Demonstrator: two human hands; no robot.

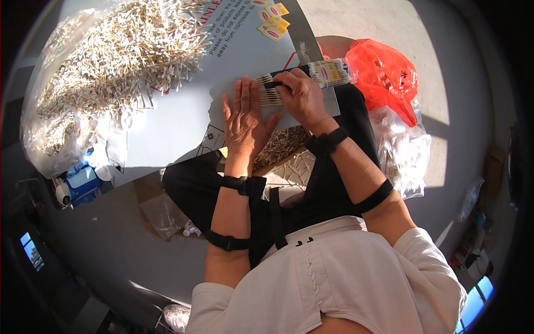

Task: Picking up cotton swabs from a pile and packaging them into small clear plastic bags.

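My left hand (243,119) lies flat, fingers spread, on a grey board (167,119), its fingertips against a short row of cotton swabs (269,92). My right hand (300,94) grips a dark holder strip (308,71) that runs to a small packet with a yellow and red label (330,73), pressing down on the same row of swabs. A large heap of loose cotton swabs (119,50) spills from a clear plastic bag across the board's far left.
Several small yellow and red labels (271,19) lie at the board's far edge. An orange plastic bag (386,75) and clear bags (403,150) sit to my right on the floor. More swabs lie in a cardboard box (286,158) by my knees. A blue and white container (83,181) stands left.
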